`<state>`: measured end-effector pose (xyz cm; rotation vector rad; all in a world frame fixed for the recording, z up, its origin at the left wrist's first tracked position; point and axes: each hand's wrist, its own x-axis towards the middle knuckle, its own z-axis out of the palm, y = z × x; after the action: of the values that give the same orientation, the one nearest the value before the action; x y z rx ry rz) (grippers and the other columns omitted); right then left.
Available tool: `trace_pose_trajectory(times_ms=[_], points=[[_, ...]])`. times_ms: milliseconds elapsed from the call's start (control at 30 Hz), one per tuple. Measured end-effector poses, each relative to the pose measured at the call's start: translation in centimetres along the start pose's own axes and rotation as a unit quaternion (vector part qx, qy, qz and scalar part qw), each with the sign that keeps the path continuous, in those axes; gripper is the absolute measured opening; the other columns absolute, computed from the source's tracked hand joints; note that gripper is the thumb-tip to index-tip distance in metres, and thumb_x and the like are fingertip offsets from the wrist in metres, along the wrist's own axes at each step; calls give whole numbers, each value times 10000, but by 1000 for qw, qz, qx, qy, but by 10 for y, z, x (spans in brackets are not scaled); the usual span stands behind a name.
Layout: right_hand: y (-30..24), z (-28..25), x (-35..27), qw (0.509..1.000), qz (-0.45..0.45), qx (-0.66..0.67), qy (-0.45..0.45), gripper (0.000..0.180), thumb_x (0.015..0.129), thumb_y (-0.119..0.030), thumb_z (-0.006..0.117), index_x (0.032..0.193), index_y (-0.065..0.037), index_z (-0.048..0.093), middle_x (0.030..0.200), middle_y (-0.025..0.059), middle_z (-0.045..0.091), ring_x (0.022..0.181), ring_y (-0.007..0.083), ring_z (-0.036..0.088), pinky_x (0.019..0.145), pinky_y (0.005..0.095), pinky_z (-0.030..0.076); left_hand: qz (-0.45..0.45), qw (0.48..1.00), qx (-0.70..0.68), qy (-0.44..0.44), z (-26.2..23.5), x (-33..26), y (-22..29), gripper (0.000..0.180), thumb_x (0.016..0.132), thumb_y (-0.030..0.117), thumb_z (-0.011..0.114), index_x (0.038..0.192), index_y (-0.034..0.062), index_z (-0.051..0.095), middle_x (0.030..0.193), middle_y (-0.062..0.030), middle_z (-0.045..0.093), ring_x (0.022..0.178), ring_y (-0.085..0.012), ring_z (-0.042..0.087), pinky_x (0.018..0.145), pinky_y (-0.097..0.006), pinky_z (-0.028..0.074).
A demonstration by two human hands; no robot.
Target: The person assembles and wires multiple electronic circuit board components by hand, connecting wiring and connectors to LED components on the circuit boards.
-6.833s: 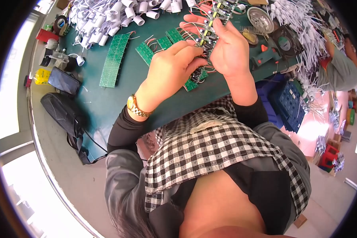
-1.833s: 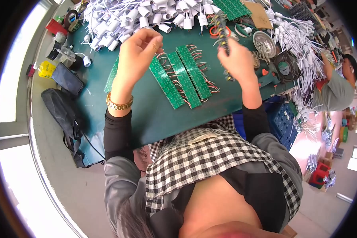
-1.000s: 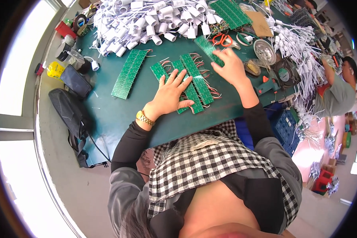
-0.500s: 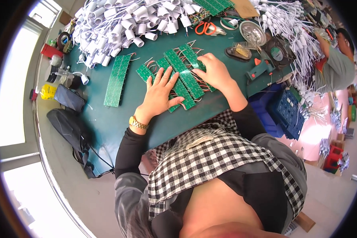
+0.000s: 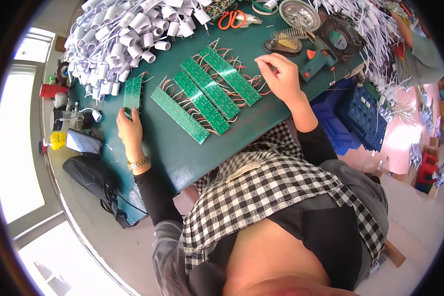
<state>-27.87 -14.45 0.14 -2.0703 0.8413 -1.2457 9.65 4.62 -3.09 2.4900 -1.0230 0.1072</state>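
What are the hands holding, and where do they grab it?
The left hand grips the near end of a green circuit board. The right hand holds nothing clear.

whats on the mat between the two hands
In the head view, four long green circuit boards with red wires lie side by side between the left hand, touching a separate small board, and the right hand.

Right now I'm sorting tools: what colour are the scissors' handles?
Orange, on the scissors at the table's far edge; head view.

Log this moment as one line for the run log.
left hand: on separate green circuit board | right hand: pinching wires beside row of wired circuit boards | surface: green table | behind: white socket pile
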Motion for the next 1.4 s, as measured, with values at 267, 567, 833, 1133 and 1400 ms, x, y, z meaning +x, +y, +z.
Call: trace_pose_trajectory(times_ms=[267, 567, 833, 1133, 1400], points=[[8, 33, 62, 961, 184, 82, -189, 168, 834, -99, 557, 939, -7, 651, 807, 58, 649, 669, 100, 577, 603, 235, 449, 297, 950, -46, 82, 4, -15, 106, 419, 830, 256, 605, 1176, 40, 510, 1204, -176, 536, 1162, -339, 481, 933, -480, 374], [79, 95, 92, 962, 147, -14, -230, 173, 738, -190, 609, 793, -58, 707, 631, 112, 631, 566, 187, 605, 555, 320, 465, 474, 845, -170, -179, 38, -49, 197, 427, 825, 211, 629, 1207, 47, 534, 1276, -123, 513, 1240, -297, 432, 997, -490, 331], [70, 92, 102, 927, 215, 96, -291, 163, 736, -103, 645, 845, 10, 689, 787, 59, 670, 721, 107, 607, 668, 248, 478, 486, 835, -180, -184, 41, -46, 192, 396, 810, 160, 623, 1183, 40, 560, 1305, -109, 497, 1260, -295, 416, 1022, -503, 302], [48, 99, 119, 926, 151, -105, -330, 139, 648, -132, 666, 711, -9, 656, 600, 21, 607, 579, 112, 557, 542, 281, 442, 483, 842, -175, -162, 45, -48, 189, 398, 805, 158, 616, 1176, 25, 558, 1310, -127, 490, 1256, -300, 417, 1015, -481, 317], [36, 94, 112, 906, 208, -207, -305, 302, 664, -257, 570, 713, 33, 640, 696, 195, 623, 699, 339, 624, 644, 395, 489, 490, 841, -186, -135, 52, -48, 187, 414, 786, 196, 613, 1150, 6, 558, 1289, -140, 501, 1231, -305, 438, 998, -474, 345]])
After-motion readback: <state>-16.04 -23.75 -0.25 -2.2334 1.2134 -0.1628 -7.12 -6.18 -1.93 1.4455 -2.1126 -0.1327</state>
